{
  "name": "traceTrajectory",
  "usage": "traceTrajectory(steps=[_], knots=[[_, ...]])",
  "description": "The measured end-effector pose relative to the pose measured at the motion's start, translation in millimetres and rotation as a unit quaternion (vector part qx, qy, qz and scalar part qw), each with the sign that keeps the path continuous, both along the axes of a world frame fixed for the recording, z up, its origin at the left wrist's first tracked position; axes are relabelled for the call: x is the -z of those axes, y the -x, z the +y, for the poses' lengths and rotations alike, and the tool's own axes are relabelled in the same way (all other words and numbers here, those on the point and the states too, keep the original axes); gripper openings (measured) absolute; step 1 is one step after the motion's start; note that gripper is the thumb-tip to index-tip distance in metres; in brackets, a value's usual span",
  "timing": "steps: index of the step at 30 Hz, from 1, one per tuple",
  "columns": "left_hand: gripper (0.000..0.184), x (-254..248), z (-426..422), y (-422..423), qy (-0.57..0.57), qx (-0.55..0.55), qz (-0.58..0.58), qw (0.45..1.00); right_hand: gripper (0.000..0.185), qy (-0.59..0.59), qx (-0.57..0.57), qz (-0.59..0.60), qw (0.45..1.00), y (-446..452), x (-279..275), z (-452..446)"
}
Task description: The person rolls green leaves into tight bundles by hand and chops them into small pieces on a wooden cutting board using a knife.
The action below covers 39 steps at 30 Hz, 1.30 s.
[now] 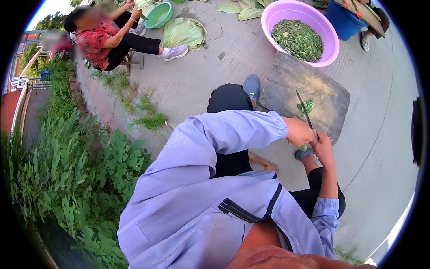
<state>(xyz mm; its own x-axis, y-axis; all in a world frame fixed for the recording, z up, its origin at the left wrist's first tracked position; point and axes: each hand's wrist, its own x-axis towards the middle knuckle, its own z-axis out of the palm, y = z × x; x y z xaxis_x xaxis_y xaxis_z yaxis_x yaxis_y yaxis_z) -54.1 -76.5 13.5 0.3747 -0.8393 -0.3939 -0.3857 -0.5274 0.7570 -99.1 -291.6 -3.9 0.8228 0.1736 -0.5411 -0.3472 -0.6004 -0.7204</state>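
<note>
My right hand [323, 149] is closed round the handle of a knife [305, 109], whose dark blade points away over the wooden chopping board [286, 85]. Right beside it, my left hand [298, 132] is closed in a fist, close to the knife's handle end. A bit of leafy greens [304, 147] pokes out under the left fist; most of what it holds is hidden. Some chopped green leaf [306, 106] lies on the board next to the blade. The board is worn, with a pale patch in its middle.
A pink basin [333, 42] of chopped greens stands beyond the board, near a blue bucket [342, 20]. At the upper left a seated person [105, 38] works by a green basin [159, 15] and large cabbage leaves [183, 33]. Plants [89, 179] line the left.
</note>
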Motion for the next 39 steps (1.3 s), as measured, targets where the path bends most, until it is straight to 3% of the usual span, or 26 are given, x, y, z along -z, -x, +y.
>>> traceTrajectory(steps=[2, 4, 6, 9, 12, 21, 25, 39], knots=[[0.022, -1.3, 1.2, -0.6, -0.028, 0.029, -0.023, 0.999, 0.019, 0.011, -0.016, -0.016, 1.0, -1.6, 4.2, -2.5], [0.018, -8.9, 7.3, 0.8, 0.022, 0.0, -0.023, 0.999, 0.029, 0.041, -0.031, -0.02, 0.998, -2.7, 7.9, -6.4], [0.02, -14.7, 9.0, 1.7, 0.008, -0.001, -0.024, 1.0, 0.034, 0.078, -0.08, -0.112, 0.987, -1.7, 17.6, -11.7], [0.02, -17.3, 10.4, 0.9, -0.006, 0.003, -0.019, 1.0, 0.037, 0.095, -0.075, -0.065, 0.99, -5.0, 15.9, -13.5], [0.02, -16.4, 11.2, 2.0, 0.001, -0.008, -0.019, 1.0, 0.036, 0.066, -0.042, -0.091, 0.993, -2.4, 19.8, -14.0], [0.027, -16.0, 6.7, 2.2, -0.015, 0.014, -0.019, 1.0, 0.026, 0.018, -0.032, -0.007, 0.999, 0.2, 13.0, -2.7], [0.024, 10.7, -1.5, 2.1, -0.023, 0.024, -0.008, 0.999, 0.024, 0.012, -0.043, -0.005, 0.999, 6.3, 34.5, -5.2], [0.019, 4.7, 4.0, -2.6, 0.002, -0.015, -0.004, 1.0, 0.014, -0.02, 0.05, 0.032, 0.998, -8.9, 31.7, -14.0]])
